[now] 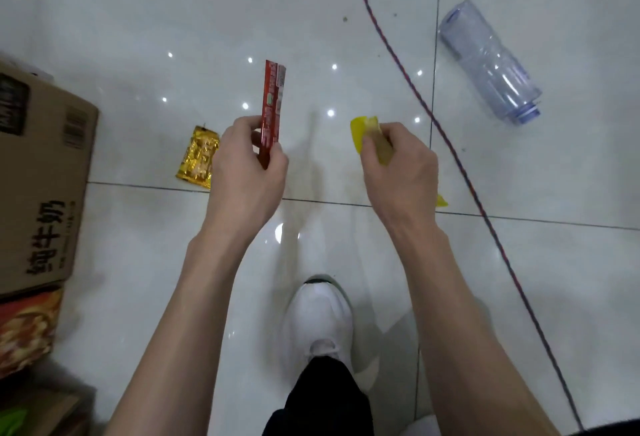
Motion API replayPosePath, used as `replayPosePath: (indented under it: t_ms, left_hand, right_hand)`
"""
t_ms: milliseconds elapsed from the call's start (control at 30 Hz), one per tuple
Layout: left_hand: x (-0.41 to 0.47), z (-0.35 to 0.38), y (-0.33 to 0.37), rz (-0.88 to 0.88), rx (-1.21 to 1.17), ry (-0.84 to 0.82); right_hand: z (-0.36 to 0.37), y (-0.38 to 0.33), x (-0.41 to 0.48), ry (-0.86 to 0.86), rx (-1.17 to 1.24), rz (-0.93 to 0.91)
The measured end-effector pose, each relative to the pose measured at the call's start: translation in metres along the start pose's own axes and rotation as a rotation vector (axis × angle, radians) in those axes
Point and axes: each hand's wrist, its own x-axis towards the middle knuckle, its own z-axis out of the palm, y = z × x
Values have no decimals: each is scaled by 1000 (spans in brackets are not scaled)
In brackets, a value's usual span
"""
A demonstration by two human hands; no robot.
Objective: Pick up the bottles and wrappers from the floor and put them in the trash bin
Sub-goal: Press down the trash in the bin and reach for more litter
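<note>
My left hand (247,168) pinches a red wrapper (272,103) upright between thumb and fingers. My right hand (400,172) is curled round a yellow wrapper (362,132). I judge I'm mid-collection, with two pieces in hand. A gold wrapper (198,158) lies on the floor (138,19) near a box (41,172), and a clear bottle (491,61) lies on its side well to the right, beyond a cable (450,144). The bin is out of view (I'd have to turn to find it). Next I'd hook up the gold wrapper with spare fingers, keeping hold of the red one.
</note>
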Motion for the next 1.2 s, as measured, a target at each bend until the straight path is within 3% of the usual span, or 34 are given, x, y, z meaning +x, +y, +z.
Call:
replayPosePath:
  t_ms: [400, 700, 967, 1200]
  left_hand:
    - [-118, -256, 293, 141, -104, 72]
    - [-294, -436, 514, 221, -249, 12]
    - [-418, -544, 607, 411, -296, 93]
    - [-500, -594, 614, 560, -364, 109]
  right_hand:
    - [-333, -280, -12, 117, 274, 86]
    - [-607, -468, -84, 221, 368, 52]
    - [-766, -574, -155, 381, 497, -99]
    - [-815, -611, -242, 519, 517, -208]
